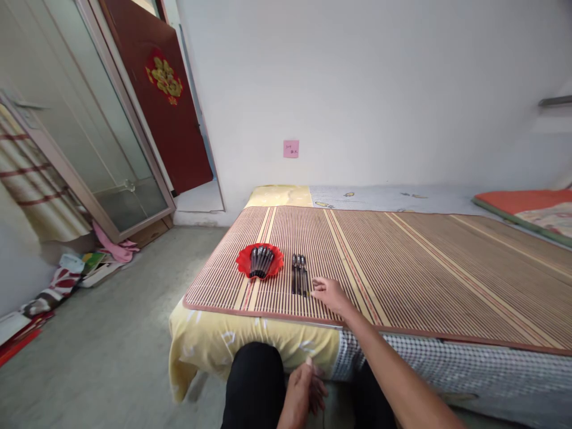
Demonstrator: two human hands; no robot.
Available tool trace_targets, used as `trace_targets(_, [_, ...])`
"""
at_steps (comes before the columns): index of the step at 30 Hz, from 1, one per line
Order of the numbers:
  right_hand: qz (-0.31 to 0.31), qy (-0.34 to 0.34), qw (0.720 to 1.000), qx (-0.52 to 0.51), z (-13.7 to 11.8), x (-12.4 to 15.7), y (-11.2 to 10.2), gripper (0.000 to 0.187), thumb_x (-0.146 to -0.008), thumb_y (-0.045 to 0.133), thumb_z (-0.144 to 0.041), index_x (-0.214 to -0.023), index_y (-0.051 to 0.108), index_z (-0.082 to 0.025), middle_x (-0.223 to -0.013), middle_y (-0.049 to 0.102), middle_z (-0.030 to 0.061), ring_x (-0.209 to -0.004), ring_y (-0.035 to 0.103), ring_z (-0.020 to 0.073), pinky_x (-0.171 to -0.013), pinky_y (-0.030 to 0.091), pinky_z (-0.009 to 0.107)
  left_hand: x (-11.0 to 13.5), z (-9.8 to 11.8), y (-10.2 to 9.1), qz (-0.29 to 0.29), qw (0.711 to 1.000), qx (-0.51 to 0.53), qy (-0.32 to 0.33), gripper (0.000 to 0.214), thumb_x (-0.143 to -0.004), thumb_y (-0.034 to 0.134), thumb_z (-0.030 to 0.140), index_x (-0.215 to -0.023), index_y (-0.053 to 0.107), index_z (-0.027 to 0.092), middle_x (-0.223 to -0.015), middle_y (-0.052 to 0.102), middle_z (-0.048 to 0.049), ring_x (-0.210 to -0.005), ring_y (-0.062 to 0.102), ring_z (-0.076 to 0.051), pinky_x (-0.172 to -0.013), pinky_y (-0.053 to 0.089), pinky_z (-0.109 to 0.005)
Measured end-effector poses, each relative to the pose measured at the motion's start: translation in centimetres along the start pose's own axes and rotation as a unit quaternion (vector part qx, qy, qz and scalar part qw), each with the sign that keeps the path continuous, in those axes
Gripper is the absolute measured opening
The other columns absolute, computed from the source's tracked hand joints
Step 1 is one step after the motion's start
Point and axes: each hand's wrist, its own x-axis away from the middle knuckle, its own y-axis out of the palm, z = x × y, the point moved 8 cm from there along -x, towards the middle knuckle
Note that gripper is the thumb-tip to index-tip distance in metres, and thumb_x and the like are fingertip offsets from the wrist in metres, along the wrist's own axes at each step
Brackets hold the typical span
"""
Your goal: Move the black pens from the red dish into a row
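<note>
My right hand (328,293) reaches out over the striped bamboo mat (402,262) on the bed. Its fingers point left and touch the near ends of a few dark spoons (299,274) lying side by side on the mat. The fingers are slightly curled and apart, with nothing gripped. A red ruffled plate (243,262) left of the spoons holds several more dark spoons (261,262). My left hand (306,387) hangs low between my knees in front of the bed edge, fingers loosely curled downward, holding nothing visible.
The bed has a yellow sheet (210,339) at its corner and a checked cover (447,357) along the front. An orange folded blanket (522,205) lies far right. Clutter (80,274) sits on the floor left, below a glass door (89,131). A pink note (291,149) sticks on the wall.
</note>
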Motion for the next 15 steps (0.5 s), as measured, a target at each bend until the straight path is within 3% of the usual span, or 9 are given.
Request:
trace_targets(6, [-0.042, -0.092, 0.979, 0.178, -1.6, 2.3, 1.4, 0.051, -0.078, 0.067, -0.016, -0.129, 0.065, -0.018, -0.127, 0.062, 0.0115, -0.114, 0.062, 0.0239, -0.100, 0.050, 0.038, -0.1, -0.4, 0.1, -0.001, 1.000, -0.019, -0.010, 0.087, -0.058, 0.052, 0.097, -0.079, 0.063, 0.014, -0.053, 0.064, -0.0043, -0.035, 0.050, -0.012, -0.036, 0.027, -0.023])
trace_targets(15, [-0.063, -0.111, 0.966, 0.225, -2.6, 2.2, 2.1, 0.046, -0.087, 0.058, -0.013, -0.132, 0.064, -0.020, -0.133, 0.062, 0.0115, -0.123, 0.057, 0.0240, -0.109, 0.043, 0.040, -0.1, -0.2, 0.1, 0.006, 0.999, -0.038, -0.006, 0.088, -0.055, 0.049, 0.099, -0.075, 0.061, 0.015, -0.050, 0.061, -0.0031, -0.033, 0.047, -0.012, -0.035, 0.021, -0.023])
